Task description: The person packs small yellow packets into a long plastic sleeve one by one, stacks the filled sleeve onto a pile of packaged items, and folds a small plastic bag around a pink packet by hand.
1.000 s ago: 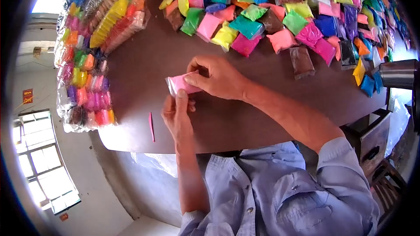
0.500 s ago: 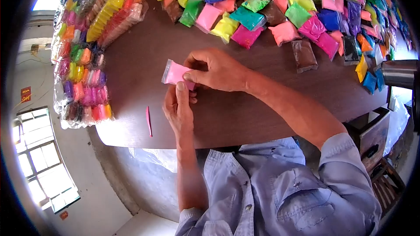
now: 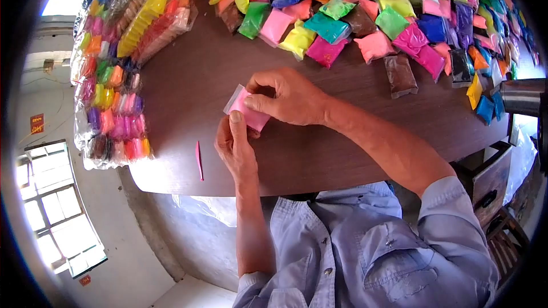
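A small clear packet of pink modelling clay (image 3: 254,118) is held above the brown table between both my hands. My left hand (image 3: 237,147) grips its lower left side, thumb on top and fingers underneath. From the right, my right hand (image 3: 291,98) pinches the packet near its upper edge with thumb and bent fingers. The packet's clear end strip points to the upper left. Left of my left hand, a thin pink plastic tool (image 3: 199,161) lies on the table.
Many colourful clay packets (image 3: 328,25) are heaped across the far side of the table (image 3: 342,148). Bundled packs in clear wrap (image 3: 111,97) line the left edge. A dark metal cylinder (image 3: 522,97) juts in at the right, above a wooden drawer (image 3: 491,177).
The pink packet has turned in my hands, so more of its pink face shows below the fingers. Both hands have shifted slightly; the whole view has moved a little.
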{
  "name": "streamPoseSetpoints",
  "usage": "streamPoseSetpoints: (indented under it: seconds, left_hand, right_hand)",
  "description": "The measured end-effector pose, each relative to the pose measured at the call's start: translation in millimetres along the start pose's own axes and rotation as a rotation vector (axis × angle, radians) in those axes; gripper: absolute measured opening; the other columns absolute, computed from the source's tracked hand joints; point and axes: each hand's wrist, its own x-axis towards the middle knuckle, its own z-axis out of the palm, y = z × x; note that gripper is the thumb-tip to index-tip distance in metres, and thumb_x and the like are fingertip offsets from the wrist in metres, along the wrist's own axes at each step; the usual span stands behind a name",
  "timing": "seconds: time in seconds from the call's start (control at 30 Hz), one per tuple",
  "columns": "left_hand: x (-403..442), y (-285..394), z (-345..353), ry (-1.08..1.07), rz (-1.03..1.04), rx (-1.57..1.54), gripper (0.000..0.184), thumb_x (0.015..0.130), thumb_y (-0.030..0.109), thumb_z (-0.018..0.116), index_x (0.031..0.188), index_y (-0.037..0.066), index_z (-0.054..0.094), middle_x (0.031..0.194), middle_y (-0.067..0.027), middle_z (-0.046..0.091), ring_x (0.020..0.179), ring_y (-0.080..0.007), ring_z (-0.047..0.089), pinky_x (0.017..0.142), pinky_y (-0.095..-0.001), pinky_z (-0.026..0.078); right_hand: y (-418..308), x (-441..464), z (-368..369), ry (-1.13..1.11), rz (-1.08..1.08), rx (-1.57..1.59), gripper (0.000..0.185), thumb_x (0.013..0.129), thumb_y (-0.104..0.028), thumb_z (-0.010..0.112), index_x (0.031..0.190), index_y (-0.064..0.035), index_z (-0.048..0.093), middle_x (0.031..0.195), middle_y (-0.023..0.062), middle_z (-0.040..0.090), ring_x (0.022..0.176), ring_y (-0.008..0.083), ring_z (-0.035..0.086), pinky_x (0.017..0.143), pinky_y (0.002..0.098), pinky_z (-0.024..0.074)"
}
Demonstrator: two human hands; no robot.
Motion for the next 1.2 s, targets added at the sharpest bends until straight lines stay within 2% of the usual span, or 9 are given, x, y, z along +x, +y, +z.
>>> streamPoseSetpoints:
  seconds: [0.23, 0.43, 0.5, 0.8, 0.93, 1.0, 1.07, 1.2]
  left_hand:
    - [1.5, -6.9, -4.1, -0.031, 0.053, 0.016, 0.031, 0.111, 0.029, 0.06, 0.092, 0.008, 0.07, 0.079, 0.001, 0.063, 0.068, -0.0066, 0.053, 0.061, -0.0247, 0.044]
    - [0.6, -3.4, -1.1, 0.004, 0.001, -0.004, 0.029, 0.11, 0.03, 0.061, 0.095, 0.007, 0.071, 0.081, 0.0019, 0.063, 0.07, -0.0055, 0.055, 0.06, -0.0233, 0.044]
    - [0.8, -2.6, -0.2, 0.034, -0.027, -0.027, 0.028, 0.11, 0.03, 0.062, 0.097, 0.007, 0.071, 0.082, 0.0022, 0.064, 0.071, -0.005, 0.055, 0.06, -0.0227, 0.044]
    - [5.7, -9.9, -10.9, -0.034, -0.011, -0.009, 0.024, 0.109, 0.028, 0.063, 0.102, 0.007, 0.074, 0.085, 0.0037, 0.065, 0.073, -0.0038, 0.056, 0.062, -0.0215, 0.046]
    - [5.2, -13.7, -12.8, -0.073, 0.021, 0.049, 0.024, 0.109, 0.027, 0.063, 0.104, 0.006, 0.075, 0.086, 0.0034, 0.066, 0.074, -0.0038, 0.056, 0.062, -0.0218, 0.045]
    - [2.9, -6.3, -7.4, -0.066, 0.009, 0.068, 0.026, 0.109, 0.028, 0.063, 0.104, 0.006, 0.075, 0.087, 0.0033, 0.066, 0.074, -0.0044, 0.055, 0.062, -0.0224, 0.045]
    - [0.2, 3.0, 1.2, -0.031, 0.089, 0.091, 0.027, 0.107, 0.02, 0.067, 0.087, 0.002, 0.07, 0.075, 0.0033, 0.059, 0.066, -0.0042, 0.05, 0.057, -0.0233, 0.041]
    - [1.6, 1.2, -0.5, -0.09, 0.039, 0.137, 0.03, 0.107, 0.022, 0.066, 0.085, 0.003, 0.069, 0.073, 0.003, 0.06, 0.065, -0.0045, 0.05, 0.056, -0.0231, 0.041]
  right_hand:
    - [0.3, -1.8, 4.9, 0.011, 0.003, -0.029, 0.023, 0.098, -0.02, 0.07, 0.098, 0.003, 0.07, 0.085, 0.012, 0.072, 0.079, 0.0154, 0.065, 0.072, 0.0343, 0.0522]
    - [-2.3, -0.3, 4.9, 0.016, 0.038, -0.039, 0.024, 0.097, -0.021, 0.07, 0.097, 0.0027, 0.071, 0.085, 0.0155, 0.073, 0.075, 0.0213, 0.068, 0.069, 0.0376, 0.0523]
    - [0.5, -0.9, 6.1, 0.049, -0.028, -0.098, 0.023, 0.097, -0.021, 0.07, 0.096, 0.0015, 0.071, 0.083, 0.0169, 0.072, 0.074, 0.0248, 0.069, 0.068, 0.0394, 0.0519]
    - [-3.9, -4.0, 6.6, 0.003, -0.053, -0.2, 0.019, 0.096, -0.019, 0.069, 0.096, -0.0003, 0.072, 0.083, 0.0165, 0.072, 0.074, 0.0278, 0.07, 0.068, 0.0412, 0.0524]
    - [2.3, -3.6, 11.3, 0.05, -0.031, -0.086, 0.019, 0.097, -0.019, 0.069, 0.096, -0.0004, 0.072, 0.084, 0.0152, 0.074, 0.075, 0.0273, 0.071, 0.07, 0.0396, 0.0541]
    - [3.6, -3.2, 11.5, 0.043, -0.007, -0.108, 0.019, 0.099, -0.019, 0.068, 0.097, -0.0004, 0.072, 0.086, 0.0132, 0.074, 0.076, 0.0238, 0.07, 0.072, 0.0367, 0.0549]
    - [3.3, -4.4, 11.7, 0.058, 0.007, -0.057, 0.019, 0.1, -0.019, 0.068, 0.098, -0.0006, 0.072, 0.086, 0.0127, 0.074, 0.076, 0.0217, 0.07, 0.072, 0.0356, 0.0547]
    - [7.2, -2.3, 11.7, 0.066, 0.02, 0.081, 0.021, 0.102, -0.021, 0.068, 0.101, -0.0008, 0.072, 0.089, 0.0115, 0.074, 0.078, 0.0174, 0.068, 0.073, 0.0335, 0.0542]
